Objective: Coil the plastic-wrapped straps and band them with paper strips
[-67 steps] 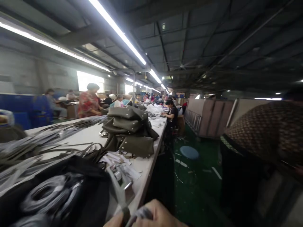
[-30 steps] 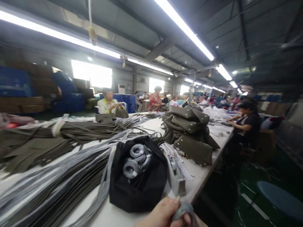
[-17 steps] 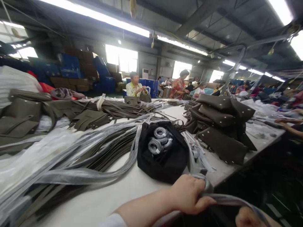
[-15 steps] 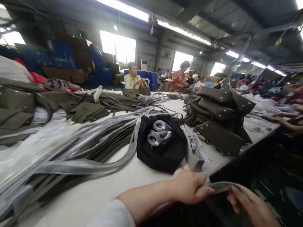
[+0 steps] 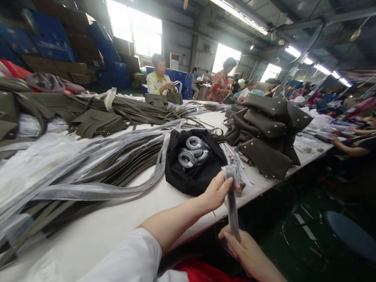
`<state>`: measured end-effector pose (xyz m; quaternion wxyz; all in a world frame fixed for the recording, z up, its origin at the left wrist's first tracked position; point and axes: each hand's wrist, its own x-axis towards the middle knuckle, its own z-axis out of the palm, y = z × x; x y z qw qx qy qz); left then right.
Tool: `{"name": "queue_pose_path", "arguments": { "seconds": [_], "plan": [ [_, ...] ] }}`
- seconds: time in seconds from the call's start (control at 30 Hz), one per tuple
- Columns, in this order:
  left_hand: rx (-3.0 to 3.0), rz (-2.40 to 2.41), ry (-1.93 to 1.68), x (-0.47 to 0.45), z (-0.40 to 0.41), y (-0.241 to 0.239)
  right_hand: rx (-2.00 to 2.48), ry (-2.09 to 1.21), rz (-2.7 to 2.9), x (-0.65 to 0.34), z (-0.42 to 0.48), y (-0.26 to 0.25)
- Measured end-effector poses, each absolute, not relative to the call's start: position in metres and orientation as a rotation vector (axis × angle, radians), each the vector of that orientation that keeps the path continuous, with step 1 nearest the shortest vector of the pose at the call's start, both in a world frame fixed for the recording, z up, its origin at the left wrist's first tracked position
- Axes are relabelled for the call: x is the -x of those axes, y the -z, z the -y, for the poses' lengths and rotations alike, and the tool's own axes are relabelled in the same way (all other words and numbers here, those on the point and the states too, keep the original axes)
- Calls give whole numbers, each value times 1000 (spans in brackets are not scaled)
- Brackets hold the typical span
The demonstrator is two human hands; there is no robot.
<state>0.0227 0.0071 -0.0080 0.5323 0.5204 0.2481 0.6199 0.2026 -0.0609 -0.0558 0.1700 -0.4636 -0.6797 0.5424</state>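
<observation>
A strap in clear plastic wrap (image 5: 233,213) runs between my two hands beside the table's front edge. Its upper end is coiled, and my left hand (image 5: 216,192) is closed on that coil. Lower down and nearer to me, my right hand (image 5: 246,250) grips the straight length; what hangs below it is hidden. Just beyond my left hand lies a black cloth bag (image 5: 182,178) with several coiled, plastic-wrapped straps (image 5: 187,158) on top.
Long dark olive straps (image 5: 126,172), partly sleeved in plastic, spread over the white table (image 5: 114,231) at left. Studded olive leather pieces (image 5: 264,156) are piled at right. A blue stool (image 5: 349,235) stands on the floor. Co-workers (image 5: 160,80) sit and stand across the table.
Both hands have moved left, and my left hand has risen. The strap, stretched sideways before, now runs steeply up from my right hand to the coil in my left. The view has shifted.
</observation>
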Motion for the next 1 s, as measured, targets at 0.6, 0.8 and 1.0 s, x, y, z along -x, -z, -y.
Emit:
{"name": "queue_pose_path", "arguments": {
  "seconds": [0.6,0.8,1.0],
  "plan": [
    [-1179,-513,-782,-24,-2,12,1535,-919,1811,-276,9,25],
    [-896,-449,-825,-12,-12,7,1379,-1392,1576,-260,25,38],
    [-599,-299,-944,-5,-20,-2,1321,-1516,1685,-231,38,57]
  ]
}}
